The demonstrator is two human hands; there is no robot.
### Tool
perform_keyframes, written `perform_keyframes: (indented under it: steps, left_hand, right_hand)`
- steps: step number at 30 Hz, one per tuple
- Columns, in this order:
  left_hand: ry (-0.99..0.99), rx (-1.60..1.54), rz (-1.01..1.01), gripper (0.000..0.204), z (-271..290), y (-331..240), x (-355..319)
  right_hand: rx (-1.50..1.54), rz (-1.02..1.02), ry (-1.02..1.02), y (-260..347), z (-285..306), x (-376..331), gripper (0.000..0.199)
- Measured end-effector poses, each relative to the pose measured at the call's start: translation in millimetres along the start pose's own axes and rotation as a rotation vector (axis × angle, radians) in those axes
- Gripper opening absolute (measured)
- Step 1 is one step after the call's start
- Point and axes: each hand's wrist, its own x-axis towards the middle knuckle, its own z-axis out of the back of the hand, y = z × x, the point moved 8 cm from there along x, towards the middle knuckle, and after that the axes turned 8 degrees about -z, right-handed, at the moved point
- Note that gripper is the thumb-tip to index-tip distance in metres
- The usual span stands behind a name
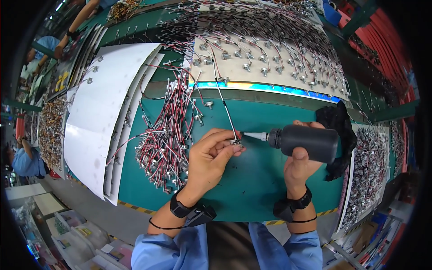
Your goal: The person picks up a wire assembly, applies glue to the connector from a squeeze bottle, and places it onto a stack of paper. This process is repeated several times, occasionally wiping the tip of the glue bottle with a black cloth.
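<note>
We pinch a small metal part (236, 141) on thin wires in our left hand (211, 157), just above the green desk (252, 180); it looks light, the leads limp, best held by its body. Our right hand (299, 168) is wrapped around a black squeeze bottle (310, 143), likely soft-walled, its white nozzle almost touching the part. White sheets (103, 112) lie left; a blue-yellow strip (270, 87) edges the board behind.

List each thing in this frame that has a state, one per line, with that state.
Left hand: pinching a small metal part on a wire end.
Right hand: gripping the black bottle.
Black bottle: lying sideways, uncapped, white nozzle at the part.
Small metal part: held off the green table.
Wire bundle: loose heap on the table.
White sheets: stacked, overlapping.
Black cloth: crumpled behind the bottle.
</note>
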Motion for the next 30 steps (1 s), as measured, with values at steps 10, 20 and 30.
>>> perform_keyframes:
  steps: [10, 20, 30]
  left_hand:
    - [0.003, 0.083, -0.081, 0.021, 4, -2, 4]
    - [-0.154, 0.045, -0.095, 0.023, 50, -67, 11]
    - [-0.739, 0.655, -0.280, 0.016, 338, -213, 57]
  right_hand:
    - [0.188, -0.300, -0.163, -49, 26, 26, 0.043]
    - [0.626, -0.550, -0.174, -92, 32, 27, 0.016]
    - [0.527, -0.603, -0.250, -92, 26, 24, 0.022]
